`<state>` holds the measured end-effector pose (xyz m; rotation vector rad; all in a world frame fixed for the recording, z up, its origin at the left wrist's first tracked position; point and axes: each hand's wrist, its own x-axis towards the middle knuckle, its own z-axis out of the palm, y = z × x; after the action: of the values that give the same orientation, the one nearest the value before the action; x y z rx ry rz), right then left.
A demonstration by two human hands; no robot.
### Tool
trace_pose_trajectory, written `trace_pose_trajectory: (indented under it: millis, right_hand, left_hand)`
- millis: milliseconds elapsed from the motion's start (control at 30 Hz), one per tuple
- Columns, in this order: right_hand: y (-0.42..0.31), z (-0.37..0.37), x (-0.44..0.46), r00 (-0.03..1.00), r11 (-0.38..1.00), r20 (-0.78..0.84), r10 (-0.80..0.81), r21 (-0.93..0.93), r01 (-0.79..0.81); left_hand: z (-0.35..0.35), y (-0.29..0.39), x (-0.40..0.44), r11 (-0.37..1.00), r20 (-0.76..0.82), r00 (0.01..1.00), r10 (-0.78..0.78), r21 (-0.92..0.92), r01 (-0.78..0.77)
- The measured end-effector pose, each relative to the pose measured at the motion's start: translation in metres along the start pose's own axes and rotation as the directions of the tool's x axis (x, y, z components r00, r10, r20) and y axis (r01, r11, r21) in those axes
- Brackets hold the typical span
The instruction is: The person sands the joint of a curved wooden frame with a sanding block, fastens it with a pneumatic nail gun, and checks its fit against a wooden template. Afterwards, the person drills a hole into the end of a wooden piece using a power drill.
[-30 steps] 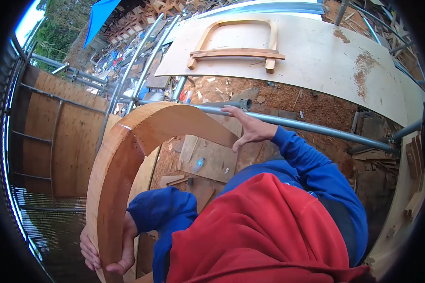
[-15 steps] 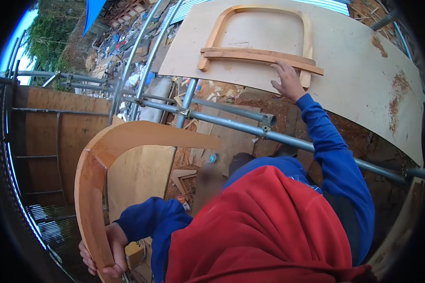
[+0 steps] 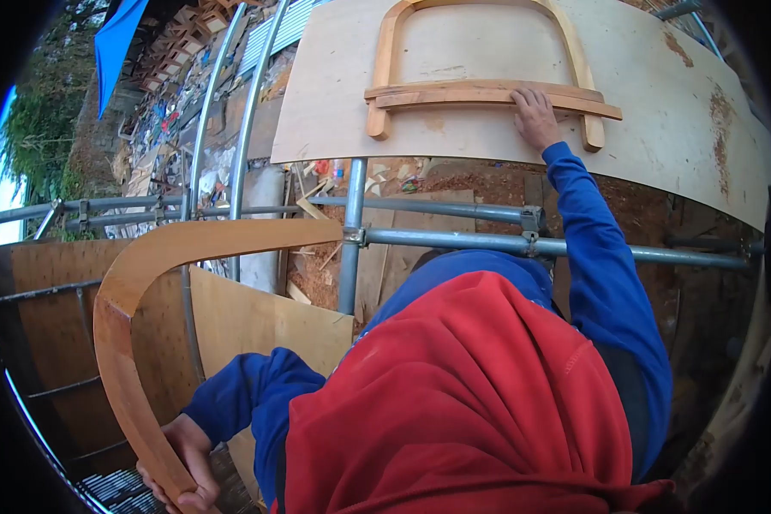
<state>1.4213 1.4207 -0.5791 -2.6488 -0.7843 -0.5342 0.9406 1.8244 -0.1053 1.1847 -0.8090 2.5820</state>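
Observation:
My left hand (image 3: 184, 467) is wrapped around the lower end of a curved wooden piece (image 3: 116, 343), which bends at a joint and reaches right toward the scaffold pipes. On the plywood sheet (image 3: 651, 146) lies a U-shaped wooden frame (image 3: 387, 51), its rounded end away from me. Two slightly bowed wooden slats (image 3: 454, 97) rest side by side across the legs of that frame. My right hand (image 3: 537, 118) has its fingers bent over the nearer slat, toward the right, with the thumb on my side of it.
Metal scaffold pipes (image 3: 454, 241) run between me and the plywood. A second wood panel (image 3: 265, 321) stands on the left beside a metal-barred board (image 3: 51, 343). Wood scraps and rubbish cover the ground beyond. A blue sheet (image 3: 118, 47) hangs at upper left.
My right hand has closed from spread fingers onto the nearer slat. The slats sit slightly shifted across the frame. The view has turned, and the curved piece in my left hand appears farther left.

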Motion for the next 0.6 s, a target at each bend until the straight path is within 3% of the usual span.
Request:
trace_pose_trajectory:
  millis: [33, 67, 300, 433, 567, 600]
  right_hand:
    - [-0.001, 0.001, 0.004, 1.0, 0.999, -0.004, 0.031, -0.012, -0.031]
    - [-0.001, 0.002, 0.008, 0.999, 0.998, -0.004, 0.041, -0.037, -0.041]
    - [-0.013, 0.003, 0.018, 0.982, 0.985, 0.11, 0.154, -0.095, -0.143]
    - [-0.01, 0.005, 0.042, 0.997, 0.983, -0.003, 0.074, -0.167, -0.074]
    - [0.005, 0.016, 0.055, 0.964, 0.979, 0.254, 0.073, -0.2, -0.021]
    - [-0.001, 0.01, 0.057, 0.967, 0.979, 0.25, 0.046, -0.205, 0.006]
  left_hand:
    - [-0.015, -0.015, 0.0, 0.998, -0.008, 0.998, 0.06, -0.013, -0.06]
    - [-0.035, -0.033, 0.006, 0.994, -0.043, 0.999, 0.024, -0.108, -0.028]
    - [-0.102, -0.099, -0.007, 0.965, -0.095, 0.995, 0.011, -0.261, -0.036]
    - [-0.118, -0.107, -0.028, 0.967, -0.095, 0.994, 0.049, -0.243, -0.07]
    - [-0.119, -0.1, -0.05, 0.974, -0.07, 0.997, -0.018, -0.228, 0.002]
    - [-0.123, -0.104, -0.055, 0.978, -0.071, 0.997, -0.025, -0.208, 0.01]
